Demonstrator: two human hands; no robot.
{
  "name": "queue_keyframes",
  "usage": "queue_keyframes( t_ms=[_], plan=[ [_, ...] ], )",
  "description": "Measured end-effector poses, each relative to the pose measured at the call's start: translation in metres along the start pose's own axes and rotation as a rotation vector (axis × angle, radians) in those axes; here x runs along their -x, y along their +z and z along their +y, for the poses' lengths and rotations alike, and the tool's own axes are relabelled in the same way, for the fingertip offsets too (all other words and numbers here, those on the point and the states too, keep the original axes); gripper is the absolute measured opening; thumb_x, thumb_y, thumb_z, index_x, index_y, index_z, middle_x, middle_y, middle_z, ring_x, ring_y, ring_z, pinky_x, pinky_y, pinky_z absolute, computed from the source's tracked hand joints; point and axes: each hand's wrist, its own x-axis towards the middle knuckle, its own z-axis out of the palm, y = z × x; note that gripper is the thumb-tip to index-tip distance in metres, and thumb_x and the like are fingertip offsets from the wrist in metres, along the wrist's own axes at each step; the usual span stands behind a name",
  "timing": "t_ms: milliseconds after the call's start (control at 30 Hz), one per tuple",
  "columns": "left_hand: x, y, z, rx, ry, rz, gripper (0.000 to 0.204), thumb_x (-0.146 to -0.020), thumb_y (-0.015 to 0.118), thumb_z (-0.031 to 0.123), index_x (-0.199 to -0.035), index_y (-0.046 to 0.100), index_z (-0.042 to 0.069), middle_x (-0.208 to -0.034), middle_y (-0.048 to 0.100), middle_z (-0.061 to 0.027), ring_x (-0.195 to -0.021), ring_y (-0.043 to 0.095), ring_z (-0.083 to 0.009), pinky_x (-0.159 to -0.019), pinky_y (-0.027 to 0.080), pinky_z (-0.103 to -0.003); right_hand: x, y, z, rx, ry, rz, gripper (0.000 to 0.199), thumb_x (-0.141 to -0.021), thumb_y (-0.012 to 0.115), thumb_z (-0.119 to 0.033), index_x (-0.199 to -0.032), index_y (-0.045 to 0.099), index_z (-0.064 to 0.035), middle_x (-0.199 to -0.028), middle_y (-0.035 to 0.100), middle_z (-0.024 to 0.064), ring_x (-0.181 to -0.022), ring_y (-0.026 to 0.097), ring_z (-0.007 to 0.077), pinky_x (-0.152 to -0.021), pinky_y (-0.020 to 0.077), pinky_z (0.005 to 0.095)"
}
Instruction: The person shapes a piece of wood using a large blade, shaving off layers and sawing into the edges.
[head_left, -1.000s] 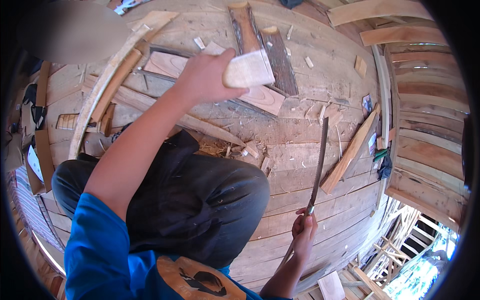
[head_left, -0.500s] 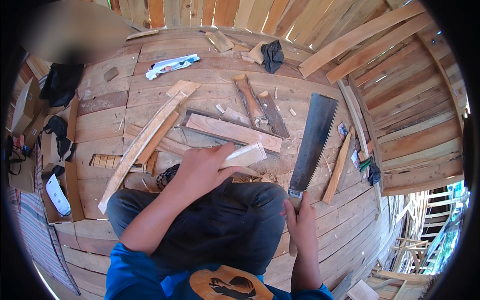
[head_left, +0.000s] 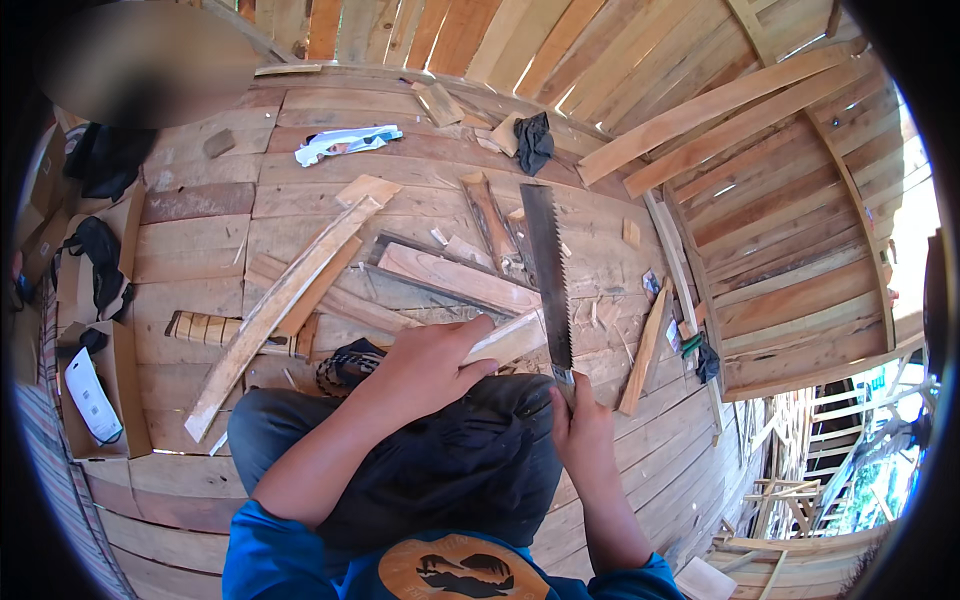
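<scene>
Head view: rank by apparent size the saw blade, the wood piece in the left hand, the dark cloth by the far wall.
1. saw blade, longest by far, though held up nearer the camera.
2. wood piece, partly covered by the left hand, so its full length is unsure.
3. dark cloth, smallest, but farthest away.

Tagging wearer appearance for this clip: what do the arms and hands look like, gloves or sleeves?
Both hands bare: left hand, right hand. No gloves, rings or watch visible. Forearms bare; short blue sleeves cover the upper arms only. The shirt has an orange oval print with a dark figure on the chest.
</scene>
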Motion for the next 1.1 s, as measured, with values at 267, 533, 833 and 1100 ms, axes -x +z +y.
queue_keyframes(
  t_ms=[267, 533, 833, 1100],
  plan=[
    [0.004, -0.006, 0.002, 0.003, -0.035, -0.032, 0.035, -0.09, 0.064, 0.031, -0.11, 0.053, 0.004, -0.089, 0.065, -0.0257, -0.089, 0.062, -0.0458, -0.074, 0.047, -0.051, 0.0, -0.004, -0.002, 0.088, 0.0, -0.048, 0.021, -0.094, 0.06, -0.017, -0.111, 0.055, -0.0059, -0.065, 0.063, 0.0189, -0.059, 0.064, 0.0387, -0.052, 0.0495, 0.0471],
    [0.005, -0.005, 0.001, 0.074, 0.013, -0.033, 0.038, -0.09, 0.065, 0.031, -0.11, 0.053, 0.002, -0.088, 0.064, -0.0275, -0.089, 0.06, -0.0478, -0.075, 0.047, -0.052, 0.004, -0.014, -0.009, 0.144, 0.049, -0.084, 0.021, -0.094, 0.06, -0.02, -0.109, 0.054, -0.0074, -0.061, 0.06, 0.0194, -0.06, 0.064, 0.0406, -0.052, 0.0487, 0.0498],
    [0.005, -0.004, -0.002, 0.275, 0.032, -0.072, 0.037, -0.089, 0.068, 0.027, -0.11, 0.054, -0.001, -0.088, 0.064, -0.0262, -0.089, 0.062, -0.0447, -0.073, 0.048, -0.044, 0.007, -0.015, -0.003, -0.083, 0.073, -0.135, 0.025, -0.094, 0.061, -0.023, -0.11, 0.054, -0.0062, -0.064, 0.061, 0.0233, -0.062, 0.063, 0.0448, -0.054, 0.0477, 0.0518],
    [0.011, 0.001, 0.004, 0.082, 0.004, -0.021, 0.03, -0.088, 0.066, 0.021, -0.106, 0.053, 0.0, -0.086, 0.063, -0.0241, -0.087, 0.061, -0.0442, -0.074, 0.048, -0.049, 0.005, -0.034, -0.022, 0.316, 0.101, -0.222, 0.019, -0.096, 0.056, -0.024, -0.104, 0.05, -0.0077, -0.063, 0.062, 0.0202, -0.062, 0.064, 0.0425, -0.054, 0.0493, 0.052]
  ],
)
